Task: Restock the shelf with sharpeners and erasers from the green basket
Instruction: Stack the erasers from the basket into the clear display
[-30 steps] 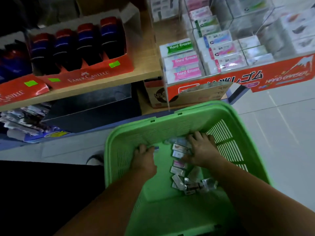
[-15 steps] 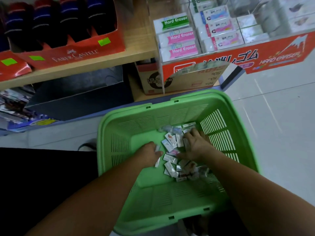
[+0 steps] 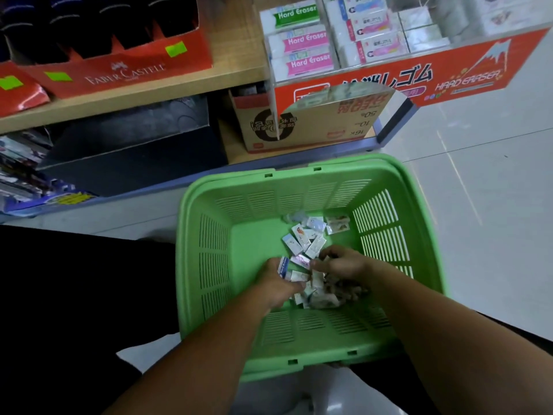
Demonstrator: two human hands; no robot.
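- The hands sit close together, low in the green basket point(image 3: 209, 250) of slotted plastic. The left hand point(image 3: 276, 280) pinches a blue-sleeved eraser point(image 3: 283, 265). The right hand point(image 3: 341, 263) curls into the heap, its hold unclear.
- Loose erasers point(image 3: 308, 238) lie just beyond both hands: small, slick, film-wrapped blocks.
- Best to stack several flat and aligned before lifting toward the shelf display point(image 3: 389, 76), far beyond the hands.
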